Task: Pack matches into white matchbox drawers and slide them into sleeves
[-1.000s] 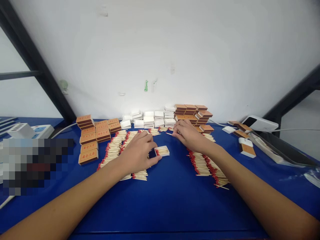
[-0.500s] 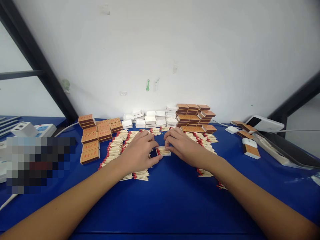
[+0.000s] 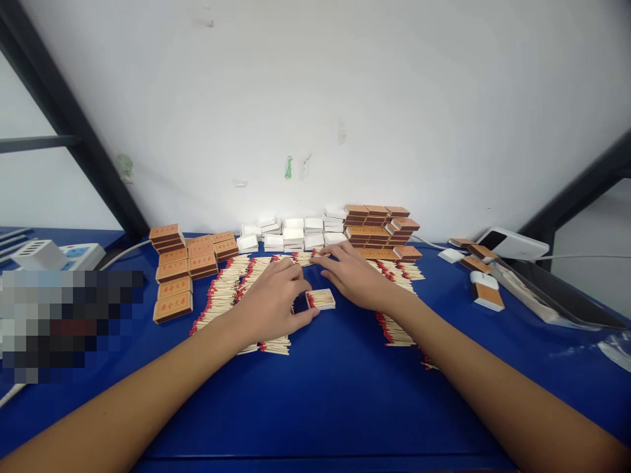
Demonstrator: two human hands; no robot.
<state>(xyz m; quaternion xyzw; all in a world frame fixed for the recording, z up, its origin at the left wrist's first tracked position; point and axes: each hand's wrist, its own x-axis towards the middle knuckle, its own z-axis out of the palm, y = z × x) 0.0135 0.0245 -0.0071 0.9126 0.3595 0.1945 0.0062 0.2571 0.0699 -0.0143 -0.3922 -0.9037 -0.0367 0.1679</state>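
Observation:
A white matchbox tray holding red-tipped matches lies on the blue table in front of me. My left hand has its thumb and index finger around the tray's left end, thumb at the near edge and index finger at the far edge. Beyond the tray, my right hand is stretched out with its fingers apart, fingertips at a small row of loose matches. Rows of matches lie beside both hands, one group on the left and another partly under my right forearm.
Orange matchboxes stand stacked on the left, and more at the back right. Between them, white trays are piled against the wall. A power strip sits far left; a white device and loose boxes are on the right.
My right hand has left the tray and reached away from me to the matches behind it, its fingers extending. My left hand stays at the tray. The view has shifted slightly.

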